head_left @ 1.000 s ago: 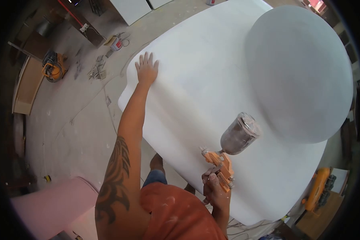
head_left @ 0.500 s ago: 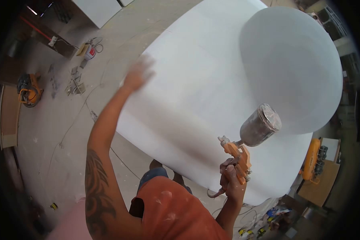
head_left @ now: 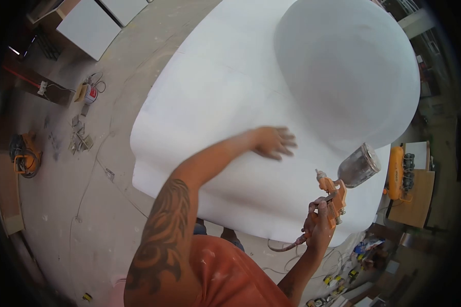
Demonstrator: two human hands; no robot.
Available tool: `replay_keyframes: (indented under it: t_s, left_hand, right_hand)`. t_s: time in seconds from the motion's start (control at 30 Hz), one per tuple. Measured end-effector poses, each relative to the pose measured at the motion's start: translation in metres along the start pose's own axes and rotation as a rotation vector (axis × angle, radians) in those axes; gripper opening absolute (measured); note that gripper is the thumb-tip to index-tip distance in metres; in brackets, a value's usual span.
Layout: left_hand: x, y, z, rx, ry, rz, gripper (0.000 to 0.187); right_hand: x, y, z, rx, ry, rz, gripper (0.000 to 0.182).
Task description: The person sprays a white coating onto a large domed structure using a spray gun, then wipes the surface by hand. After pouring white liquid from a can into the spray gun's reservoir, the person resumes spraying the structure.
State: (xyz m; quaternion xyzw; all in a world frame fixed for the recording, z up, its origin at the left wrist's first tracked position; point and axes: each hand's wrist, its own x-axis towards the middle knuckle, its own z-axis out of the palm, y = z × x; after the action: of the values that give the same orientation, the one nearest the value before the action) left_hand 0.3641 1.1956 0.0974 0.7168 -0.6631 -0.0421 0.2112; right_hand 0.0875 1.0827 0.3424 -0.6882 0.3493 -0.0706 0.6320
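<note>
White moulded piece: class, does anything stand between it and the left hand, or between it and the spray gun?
Nothing visible stands between the left hand and the white moulded piece, nor between that piece and the spray gun in the right hand. This view cannot settle whether the left hand touches it.

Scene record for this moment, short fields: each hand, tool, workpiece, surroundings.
left hand: fingers spread, over white panel; contact unclear
right hand: closed around spray gun
cup: tilted, attached to gun, smeared
hose: curves away below right hand
workpiece: broad white panel with large rounded dome
floor, image left: orange machine, can
image right: yellow-orange tank
</note>
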Motion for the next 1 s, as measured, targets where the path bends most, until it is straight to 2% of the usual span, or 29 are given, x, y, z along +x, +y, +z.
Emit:
replay_keyframes:
  t_s: [0.03,0.07,0.1,0.17,0.23,0.27,0.33,0.37,0.4,0.43,0.47,0.5,0.53,0.57,0.6,0.67,0.73,0.77,0.8,0.83,0.87,0.9,0.93,1.0]
  left_hand:
    - [-0.016,-0.024,-0.017,0.008,0.024,-0.058,0.053]
    - [-0.049,-0.061,-0.037,0.032,0.144,-0.256,0.051]
    - [-0.087,-0.104,-0.047,0.215,0.302,-0.5,0.05]
    - [-0.168,-0.163,-0.082,0.595,0.419,-1.158,0.056]
    - [-0.217,-0.176,-0.119,0.47,0.399,-1.867,0.064]
    - [-0.209,-0.191,-0.114,0.471,0.41,-1.853,0.064]
    - [-0.19,-0.203,-0.093,0.926,0.329,-1.725,0.063]
    - [-0.142,-0.189,-0.086,0.972,0.372,-1.319,0.062]
    - [-0.103,-0.187,-0.056,0.555,0.456,-1.05,0.061]
    - [-0.047,-0.149,-0.043,0.386,0.363,-0.904,0.063]
    - [0.0,-0.121,-0.014,0.237,0.376,-0.66,0.065]
    - [0.036,-0.06,-0.02,0.216,0.112,-0.54,0.068]
    - [0.062,-0.014,-0.004,0.109,0.043,-0.452,0.068]
    - [0.072,0.007,0.024,0.065,0.088,-0.238,0.064]
    - [0.071,0.02,0.01,0.038,-0.036,-0.026,0.059]
    - [0.067,-0.021,-0.009,-0.065,-0.134,0.142,0.055]
    - [0.029,-0.098,-0.05,0.038,0.084,-0.019,0.055]
    - [-0.001,-0.138,-0.078,0.082,0.138,-0.282,0.054]
    - [-0.039,-0.177,-0.096,0.3,0.232,-0.583,0.055]
    - [-0.084,-0.205,-0.108,0.451,0.346,-1.002,0.058]
    - [-0.131,-0.211,-0.124,0.635,0.349,-1.274,0.061]
    - [-0.183,-0.216,-0.129,0.771,0.305,-1.339,0.06]
    - [-0.217,-0.199,-0.136,0.423,0.526,-1.324,0.062]
    - [-0.278,-0.199,-0.141,-0.011,0.249,-1.635,0.062]
  right_hand:
    - [0.001,-0.001,-0.012,-0.019,0.003,0.036,0.031]
    - [0.001,0.001,-0.018,-0.018,0.021,0.035,0.031]
    - [-0.001,0.003,-0.025,-0.062,0.005,0.032,0.031]
    - [-0.001,0.012,-0.048,-0.104,-0.014,0.049,0.03]
    - [-0.009,0.019,-0.062,-0.126,0.004,0.044,0.029]
    - [-0.013,0.024,-0.063,-0.138,0.012,0.042,0.029]
    - [-0.017,0.029,-0.072,-0.113,0.057,0.09,0.028]
    - [-0.015,0.032,-0.073,-0.094,0.106,0.093,0.027]
    - [-0.021,0.037,-0.069,-0.089,0.16,0.102,0.027]
    - [-0.02,0.037,-0.069,-0.039,0.14,0.083,0.026]
    - [-0.02,0.035,-0.069,-0.033,0.141,0.082,0.026]
    - [-0.02,0.034,-0.063,0.018,0.162,0.084,0.027]
    - [-0.017,0.032,-0.061,0.068,0.175,0.082,0.029]
    - [-0.015,0.028,-0.058,0.051,0.205,0.094,0.03]
    - [-0.013,0.026,-0.059,0.048,0.19,0.091,0.03]
    - [-0.003,0.022,-0.064,0.004,0.087,0.047,0.027]
    - [0.005,0.004,-0.063,-0.082,0.041,0.057,0.026]
    - [0.008,-0.001,-0.061,-0.161,0.008,0.078,0.025]
    - [0.011,0.0,-0.058,-0.167,0.01,0.074,0.025]
    - [0.013,0.002,-0.05,-0.178,0.05,0.027,0.022]
    - [0.014,0.005,-0.04,-0.19,0.089,-0.011,0.019]
    - [0.012,0.003,-0.03,-0.199,0.163,0.017,0.014]
    - [0.014,0.008,-0.037,-0.2,0.159,0.034,0.014]
    - [0.028,0.022,-0.045,0.005,-0.141,0.007,0.029]
